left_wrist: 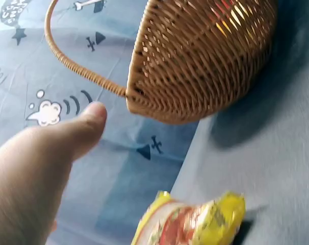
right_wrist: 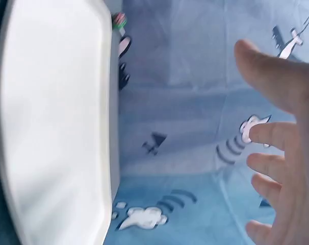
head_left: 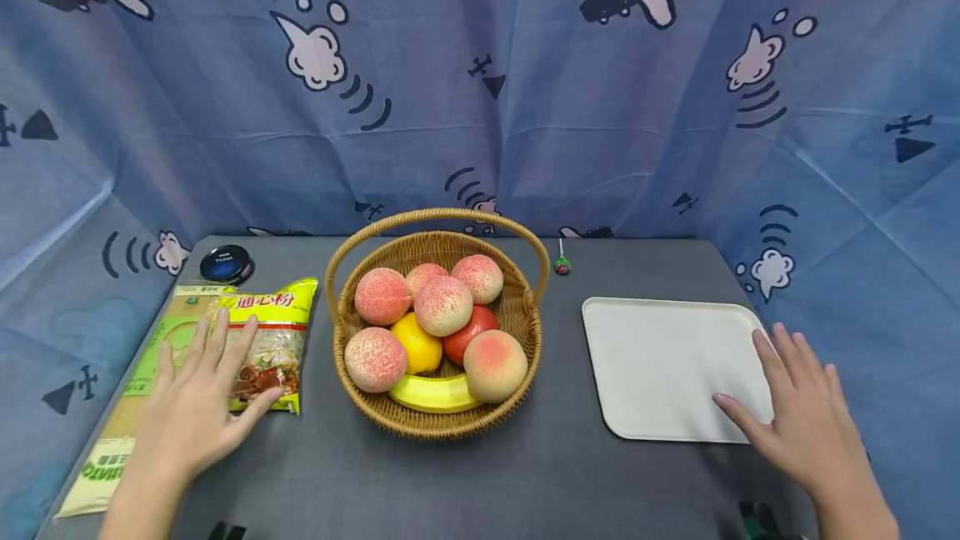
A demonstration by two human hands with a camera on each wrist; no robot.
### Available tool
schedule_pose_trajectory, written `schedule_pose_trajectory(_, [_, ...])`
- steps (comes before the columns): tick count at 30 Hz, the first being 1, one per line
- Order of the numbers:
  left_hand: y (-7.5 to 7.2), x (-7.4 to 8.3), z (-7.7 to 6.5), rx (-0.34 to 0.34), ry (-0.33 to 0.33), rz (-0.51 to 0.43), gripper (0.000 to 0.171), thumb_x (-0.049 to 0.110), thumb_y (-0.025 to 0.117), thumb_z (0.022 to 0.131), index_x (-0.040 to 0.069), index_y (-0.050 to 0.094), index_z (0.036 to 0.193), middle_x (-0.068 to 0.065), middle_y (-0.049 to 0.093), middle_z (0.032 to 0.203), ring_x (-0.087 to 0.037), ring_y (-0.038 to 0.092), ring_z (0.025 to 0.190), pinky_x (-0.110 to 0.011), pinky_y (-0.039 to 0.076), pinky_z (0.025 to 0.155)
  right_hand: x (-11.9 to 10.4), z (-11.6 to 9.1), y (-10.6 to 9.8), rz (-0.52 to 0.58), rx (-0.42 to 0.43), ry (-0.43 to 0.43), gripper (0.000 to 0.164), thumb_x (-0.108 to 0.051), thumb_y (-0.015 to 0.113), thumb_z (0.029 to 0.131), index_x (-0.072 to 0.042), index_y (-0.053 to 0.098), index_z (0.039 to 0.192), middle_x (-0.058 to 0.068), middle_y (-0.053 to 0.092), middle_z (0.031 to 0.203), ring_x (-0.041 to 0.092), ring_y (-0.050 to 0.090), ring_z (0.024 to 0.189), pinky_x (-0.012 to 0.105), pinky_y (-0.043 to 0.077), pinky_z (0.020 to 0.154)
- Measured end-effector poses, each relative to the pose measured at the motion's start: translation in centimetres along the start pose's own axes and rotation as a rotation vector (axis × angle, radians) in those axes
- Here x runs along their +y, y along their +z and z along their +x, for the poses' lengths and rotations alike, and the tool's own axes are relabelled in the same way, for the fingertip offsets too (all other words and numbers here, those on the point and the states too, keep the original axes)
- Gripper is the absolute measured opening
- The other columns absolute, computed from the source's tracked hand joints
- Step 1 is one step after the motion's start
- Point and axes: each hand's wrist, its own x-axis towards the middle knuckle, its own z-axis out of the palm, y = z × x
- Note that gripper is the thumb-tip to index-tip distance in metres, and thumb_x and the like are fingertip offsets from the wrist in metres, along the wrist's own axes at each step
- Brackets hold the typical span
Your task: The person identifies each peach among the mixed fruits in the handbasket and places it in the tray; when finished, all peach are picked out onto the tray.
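Note:
My left hand [head_left: 197, 398] is spread with straight fingers over a yellow bag of pasta [head_left: 279, 332] and a long green-and-cream noodle packet [head_left: 120, 440], holding nothing. In the left wrist view its thumb points toward the wicker basket [left_wrist: 195, 66]. My right hand [head_left: 806, 415], fingers also spread, hovers by the right edge of a white rectangular tray [head_left: 675, 369] with nothing in its grasp. Between the hands stands the basket, filled with several peaches [head_left: 382, 297], a yellow lemon-like fruit [head_left: 417, 343], a red fruit [head_left: 471, 333] and a banana [head_left: 435, 394].
A dark round tuna tin [head_left: 227, 264] sits at the back left. Behind the basket's right side lies a green lollipop [head_left: 562, 265]. The basket's tall arched handle [head_left: 435, 213] rises at its back. A blue patterned curtain [head_left: 480, 107] encloses the grey table [head_left: 300, 482].

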Motion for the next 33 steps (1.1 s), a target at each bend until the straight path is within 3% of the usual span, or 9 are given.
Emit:
schedule_pose_trajectory(4, [0.1,0.9,0.9,0.037,0.05,-0.124,0.09,0.053,0.063,0.083,0.02,0.018,0.153,-0.013,0.015,0.158,-0.039,0.025,0.14,-0.057,0.008,0.118,-1.7,0.6,-0.6,0.093,0.037,-0.085,0.093,-0.04,0.07,0.082,-0.009,0.019,0.152,0.019,0.015,0.157,0.031,0.003,0.147,0.056,-0.004,0.118])
schedule_pose_trajectory(9, [0.4,2.1,2.5,0.043,0.068,-0.402,0.085,0.039,0.074,0.079,0.024,0.03,0.15,-0.011,0.033,0.153,-0.04,0.04,0.132,-0.062,0.036,0.102,-4.4,1.5,-1.3,0.225,0.054,-0.166,0.092,-0.028,0.076,0.078,-0.014,0.023,0.152,0.018,0.026,0.154,0.024,0.014,0.146,0.044,0.008,0.122])
schedule_pose_trajectory(11, [0.6,2.5,3.2,0.031,0.076,-0.55,0.082,0.029,0.075,0.08,0.026,0.031,0.149,-0.008,0.036,0.152,-0.029,0.04,0.135,-0.048,0.04,0.106,-5.6,2.0,-1.5,0.278,0.057,-0.202,0.093,-0.024,0.078,0.075,-0.017,0.025,0.151,0.015,0.03,0.153,0.013,0.018,0.145,0.028,0.012,0.121])
schedule_pose_trajectory(14, [1.2,2.9,4.2,0.03,0.117,-0.787,0.076,0.009,0.073,0.082,0.019,0.036,0.147,-0.012,0.04,0.148,-0.008,0.04,0.133,-0.022,0.038,0.108,-7.2,2.9,-1.6,0.365,0.049,-0.272,0.093,-0.016,0.08,0.072,-0.018,0.03,0.15,0.01,0.036,0.151,-0.002,0.022,0.14,0.006,0.017,0.111])
schedule_pose_trajectory(16, [1.7,3.0,4.7,0.028,0.142,-0.913,0.072,0.001,0.069,0.082,0.014,0.039,0.146,-0.015,0.043,0.146,0.004,0.04,0.129,-0.006,0.033,0.103,-8.3,3.6,-1.6,0.412,0.026,-0.327,0.092,-0.013,0.081,0.071,-0.016,0.032,0.149,0.008,0.038,0.15,-0.007,0.024,0.137,0.0,0.018,0.104])
schedule_pose_trajectory(18, [2.0,3.1,5.0,0.015,0.152,-0.996,0.069,-0.003,0.067,0.083,0.01,0.04,0.145,-0.018,0.044,0.144,0.007,0.042,0.126,-0.006,0.035,0.102,-9.5,4.3,-1.7,0.452,-0.009,-0.373,0.09,-0.013,0.08,0.073,-0.016,0.032,0.149,0.006,0.039,0.149,-0.006,0.027,0.137,0.0,0.02,0.104])
schedule_pose_trajectory(24, [2.7,3.0,5.5,-0.047,0.101,-1.005,0.065,0.004,0.068,0.085,0.004,0.04,0.143,-0.018,0.044,0.143,0.008,0.041,0.125,-0.005,0.035,0.1,-13.0,6.7,-2.1,0.555,-0.127,-0.487,0.081,-0.014,0.076,0.079,-0.018,0.033,0.148,0.001,0.039,0.149,0.004,0.034,0.137,0.01,0.028,0.108])
schedule_pose_trajectory(30, [3.2,3.0,6.0,-0.099,0.068,-0.956,0.066,0.011,0.07,0.085,0.0,0.039,0.142,-0.02,0.043,0.144,-0.028,0.046,0.129,-0.002,0.033,0.098,-16.3,9.3,-2.4,0.646,-0.244,-0.583,0.078,-0.013,0.074,0.081,-0.019,0.034,0.148,-0.001,0.038,0.15,0.012,0.037,0.136,0.031,0.037,0.111])
schedule_pose_trajectory(33, [3.5,3.0,6.1,-0.099,0.088,-0.982,0.066,0.009,0.07,0.085,0.0,0.04,0.142,-0.02,0.043,0.144,-0.014,0.045,0.13,-0.003,0.033,0.099,-17.9,10.8,-2.2,0.658,-0.295,-0.63,0.075,-0.017,0.073,0.083,-0.018,0.035,0.147,0.001,0.039,0.149,0.018,0.039,0.135,0.042,0.038,0.11])
